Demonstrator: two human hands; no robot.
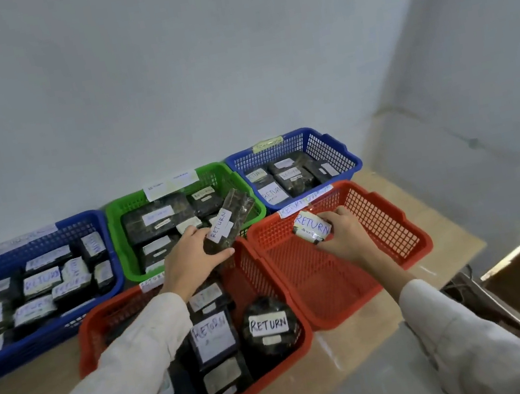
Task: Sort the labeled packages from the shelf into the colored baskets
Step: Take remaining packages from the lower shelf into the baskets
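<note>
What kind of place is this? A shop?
Probably a parcel returns sorting room: colored plastic baskets on a table, holding dark wrapped packages marked RETURN; the left hand and right hand each hold one.

The right-hand red basket (320, 276) offers the widest room: its mesh floor lies mostly bare. Over its back-left corner the right hand (340, 235) and the small package (313, 230) it grips fill the air. Left of it, the second red basket (102, 330) is packed, with the left hand (190, 260) holding a long package (231, 217) over its far rim. Behind it, the green basket (118, 241) and small blue basket (329, 147) are packed too (room only above the parcels). To its right runs bare table (440, 235).
</note>
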